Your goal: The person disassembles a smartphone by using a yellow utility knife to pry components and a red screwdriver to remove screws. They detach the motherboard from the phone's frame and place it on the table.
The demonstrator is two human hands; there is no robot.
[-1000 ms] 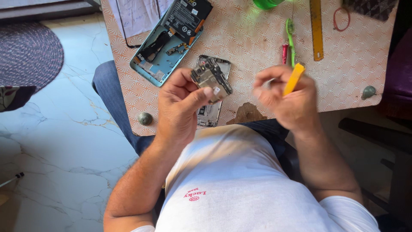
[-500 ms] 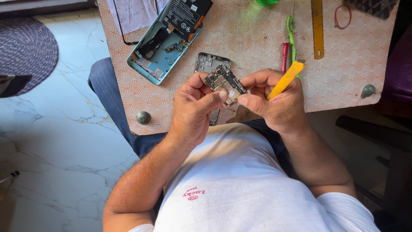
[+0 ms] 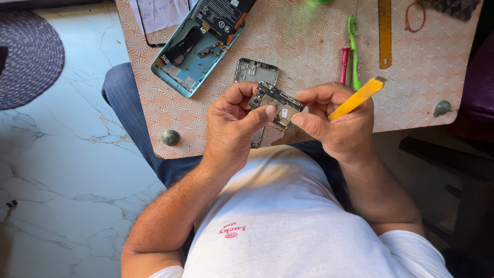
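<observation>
Above the near edge of the counter (image 3: 411, 103), with its orange swirl-patterned cover, both hands pinch a small phone circuit board (image 3: 275, 104), dark with metal shields. The left hand (image 3: 234, 128) has its grip closed on the board's left end; the right hand (image 3: 337, 121) grips the right end and also clasps a flat yellow plastic pry tool (image 3: 356, 98). Under the hands lies a grey metal frame (image 3: 256, 71), partly hidden. Far left sits an opened teal phone body (image 3: 193, 56) with a black labelled battery, cut off at the top. A green toothbrush (image 3: 353, 49), red-handled tool (image 3: 344, 64) and yellow ruler (image 3: 385, 33) lie far right
</observation>
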